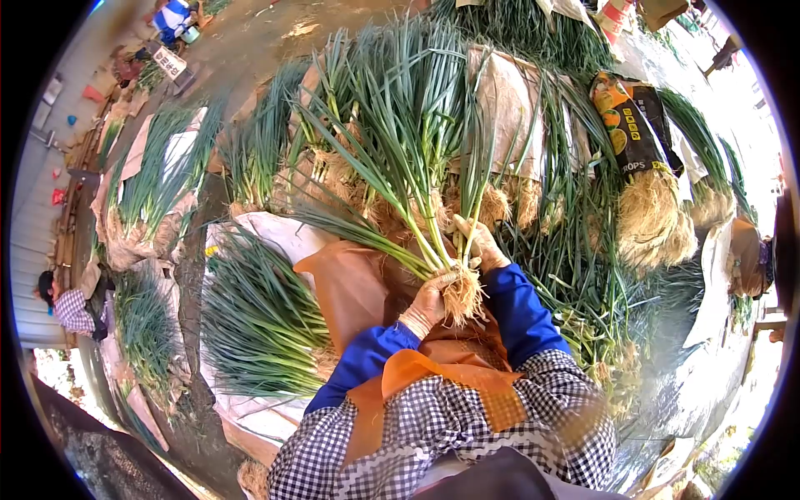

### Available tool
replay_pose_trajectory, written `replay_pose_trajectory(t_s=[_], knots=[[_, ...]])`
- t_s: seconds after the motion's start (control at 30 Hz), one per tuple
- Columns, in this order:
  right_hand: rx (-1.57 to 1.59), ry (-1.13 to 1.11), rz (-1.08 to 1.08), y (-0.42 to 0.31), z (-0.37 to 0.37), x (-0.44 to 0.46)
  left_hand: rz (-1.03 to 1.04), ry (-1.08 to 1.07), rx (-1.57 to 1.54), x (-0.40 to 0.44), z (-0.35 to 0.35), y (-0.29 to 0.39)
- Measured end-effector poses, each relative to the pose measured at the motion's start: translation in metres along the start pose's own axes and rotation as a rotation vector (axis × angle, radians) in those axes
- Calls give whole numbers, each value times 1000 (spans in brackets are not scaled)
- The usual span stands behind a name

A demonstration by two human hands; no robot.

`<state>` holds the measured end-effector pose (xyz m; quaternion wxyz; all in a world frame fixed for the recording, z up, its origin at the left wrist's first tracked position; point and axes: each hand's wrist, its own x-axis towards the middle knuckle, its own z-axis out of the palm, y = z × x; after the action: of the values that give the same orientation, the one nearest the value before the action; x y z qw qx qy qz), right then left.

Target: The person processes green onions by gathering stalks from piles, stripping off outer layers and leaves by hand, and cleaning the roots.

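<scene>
The left hand (427, 302) has its grip around green onions (427, 243) just above the roots (462, 303). The right hand (483, 245) pinches a stalk (473, 208). It looks like sorting; the next move needs gentle care.

A pale, ribbed wall (35, 242) runs along the left edge of the floor (250, 37), with long wooden boards (68, 221) near its foot. The floor is brownish-grey and stained. A white sign (169, 62) with dark lettering stands toward the far left corner. Strong white light washes out the right edge.
</scene>
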<state>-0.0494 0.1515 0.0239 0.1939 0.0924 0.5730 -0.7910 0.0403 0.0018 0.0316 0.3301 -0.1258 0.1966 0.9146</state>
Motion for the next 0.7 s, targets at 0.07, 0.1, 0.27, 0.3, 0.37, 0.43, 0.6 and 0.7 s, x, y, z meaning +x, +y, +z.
replay_pose_trajectory(t_s=[0.07, 0.1, 0.27, 0.3, 0.37, 0.43, 0.6, 0.7], knots=[[-179, 257, -79, 13, 8, 18, -18, 3, -4, -6, 4, 6], [-635, 283, -218, 17, 2, 21, -53, 16, 13, -9, 5, 9], [-1598, 478, -310, -13, 17, -9, 21, 201, 65, -1, 5, -3], [-1630, 516, -363, -11, 15, -15, 60, 226, 47, 1, 6, -5], [-1648, 459, -349, -8, 11, -28, 94, 255, 24, 1, 8, -6], [-1616, 259, -410, -1, 3, -50, 96, 233, -23, 0, 11, -3], [-823, 426, -61, -24, -49, -139, 77, 24, -331, -4, 3, 19], [-1937, -82, 576, -7, -125, -148, 123, 18, -282, 13, -56, 16]])
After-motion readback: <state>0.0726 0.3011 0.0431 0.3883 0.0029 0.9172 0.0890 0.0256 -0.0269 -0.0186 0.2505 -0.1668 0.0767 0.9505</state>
